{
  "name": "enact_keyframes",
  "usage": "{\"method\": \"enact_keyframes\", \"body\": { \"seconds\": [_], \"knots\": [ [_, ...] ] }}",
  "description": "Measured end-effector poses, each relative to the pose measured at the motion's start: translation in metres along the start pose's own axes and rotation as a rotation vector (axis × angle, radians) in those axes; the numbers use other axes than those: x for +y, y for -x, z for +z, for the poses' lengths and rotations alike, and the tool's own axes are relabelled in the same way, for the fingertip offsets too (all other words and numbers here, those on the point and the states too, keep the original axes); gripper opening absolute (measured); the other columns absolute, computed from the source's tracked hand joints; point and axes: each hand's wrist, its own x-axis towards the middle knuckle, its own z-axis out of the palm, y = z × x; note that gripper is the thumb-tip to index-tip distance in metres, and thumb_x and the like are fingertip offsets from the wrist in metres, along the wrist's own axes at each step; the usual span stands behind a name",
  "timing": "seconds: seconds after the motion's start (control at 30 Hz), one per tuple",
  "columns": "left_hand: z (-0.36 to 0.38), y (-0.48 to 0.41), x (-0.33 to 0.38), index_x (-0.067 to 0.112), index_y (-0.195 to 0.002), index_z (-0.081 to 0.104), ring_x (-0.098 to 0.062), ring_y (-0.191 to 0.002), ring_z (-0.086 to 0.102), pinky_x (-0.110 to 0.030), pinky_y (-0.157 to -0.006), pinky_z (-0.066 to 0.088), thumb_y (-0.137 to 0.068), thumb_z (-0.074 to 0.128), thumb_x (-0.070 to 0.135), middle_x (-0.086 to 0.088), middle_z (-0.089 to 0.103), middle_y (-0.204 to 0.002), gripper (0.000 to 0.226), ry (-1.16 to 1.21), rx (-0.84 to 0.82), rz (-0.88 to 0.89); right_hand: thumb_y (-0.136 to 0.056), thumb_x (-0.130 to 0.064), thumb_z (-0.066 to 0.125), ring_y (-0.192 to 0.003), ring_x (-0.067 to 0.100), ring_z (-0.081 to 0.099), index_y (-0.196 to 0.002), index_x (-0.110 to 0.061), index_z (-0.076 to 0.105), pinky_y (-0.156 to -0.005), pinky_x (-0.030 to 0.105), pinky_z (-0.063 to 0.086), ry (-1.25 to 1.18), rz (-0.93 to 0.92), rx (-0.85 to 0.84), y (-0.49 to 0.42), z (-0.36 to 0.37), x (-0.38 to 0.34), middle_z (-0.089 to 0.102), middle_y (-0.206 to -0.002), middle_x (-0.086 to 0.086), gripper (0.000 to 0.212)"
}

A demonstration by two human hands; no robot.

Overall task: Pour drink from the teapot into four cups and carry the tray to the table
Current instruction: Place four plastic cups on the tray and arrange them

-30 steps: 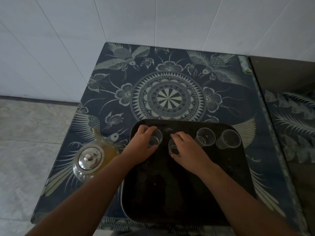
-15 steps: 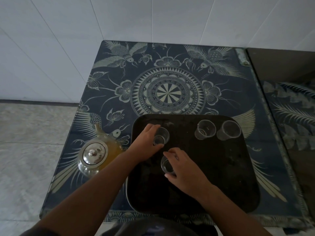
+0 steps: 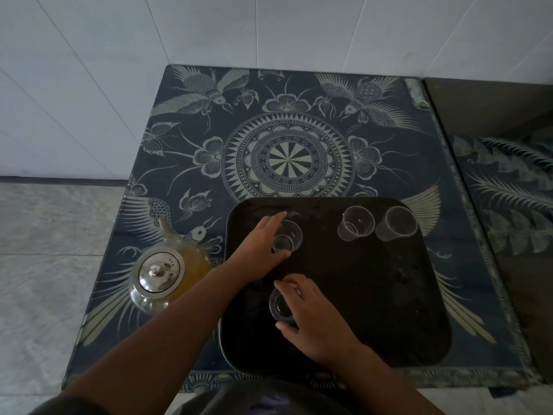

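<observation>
left grip (image 3: 263,250), right grip (image 3: 314,322) round cups (image 3: 288,239) (image 3: 279,307)

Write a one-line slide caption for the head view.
Left hand holds the rear-left cup, right hand the front-left cup, on a black tray beside the teapot.

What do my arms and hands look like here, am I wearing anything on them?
The left forearm and right forearm are bare, without sleeves. The left hand and right hand show no gloves, rings, watch or bracelet. Dim light could hide small details.

On the tray (image 3: 374,295), the left hand (image 3: 261,254) holds the far cup (image 3: 288,239) and the right hand (image 3: 312,320) holds the near cup (image 3: 279,307).
</observation>
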Motion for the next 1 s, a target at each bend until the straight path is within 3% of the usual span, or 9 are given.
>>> {"method": "enact_keyframes", "body": {
  "seconds": [0.17, 0.47, 0.67, 0.87, 1.0],
  "knots": [
    [0.000, -0.002, -0.001, 0.019, -0.157, 0.033, -0.014, -0.138, 0.047, -0.020, -0.103, 0.037, -0.086, 0.080, 0.022, 0.000, 0.045, -0.150, 0.085, -0.001, -0.012, -0.025, -0.084, -0.041, 0.069, -0.131, 0.008, 0.038, -0.147, -0.025, 0.030, -0.099, 0.025, 0.048, -0.022, 0.021, 0.013, 0.002, 0.003, -0.002, 0.031, -0.144, -0.007, 0.076],
    [0.000, 0.004, -0.001, 0.020, -0.163, 0.019, -0.017, -0.143, 0.043, -0.025, -0.108, 0.038, -0.088, 0.079, 0.023, -0.004, 0.039, -0.157, 0.097, 0.021, -0.035, -0.039, -0.083, -0.048, 0.064, -0.131, 0.008, 0.037, -0.149, -0.028, 0.025, -0.095, 0.023, 0.049, -0.031, 0.026, 0.012, 0.006, 0.004, 0.002, 0.029, -0.146, -0.008, 0.079],
    [-0.003, 0.009, 0.000, 0.021, -0.163, 0.017, -0.017, -0.143, 0.041, -0.023, -0.106, 0.033, -0.088, 0.079, 0.033, -0.003, 0.032, -0.161, 0.098, 0.003, -0.020, -0.036, -0.084, -0.057, 0.056, -0.133, 0.007, 0.035, -0.150, -0.028, 0.024, -0.098, 0.023, 0.046, -0.032, 0.040, 0.058, 0.007, 0.000, -0.001, 0.028, -0.149, -0.007, 0.079],
    [-0.019, 0.005, 0.016, 0.015, -0.156, 0.038, -0.024, -0.144, 0.039, -0.041, -0.119, 0.038, -0.089, 0.077, 0.033, -0.004, 0.039, -0.155, 0.080, -0.069, 0.048, -0.015, -0.088, -0.055, 0.052, -0.129, -0.001, 0.036, -0.144, -0.028, 0.034, -0.095, 0.007, 0.032, -0.044, 0.127, 0.165, 0.004, -0.021, 0.013, 0.035, -0.143, -0.013, 0.064],
    [-0.023, -0.001, 0.034, 0.014, -0.147, 0.052, -0.025, -0.136, 0.047, -0.043, -0.115, 0.042, -0.089, 0.076, 0.028, -0.005, 0.049, -0.147, 0.065, -0.116, 0.094, 0.011, -0.091, -0.051, 0.049, -0.122, 0.003, 0.044, -0.137, -0.026, 0.045, -0.094, 0.013, 0.034, -0.025, 0.181, 0.206, 0.000, -0.048, 0.036, 0.044, -0.134, -0.010, 0.052]
  ]
}}
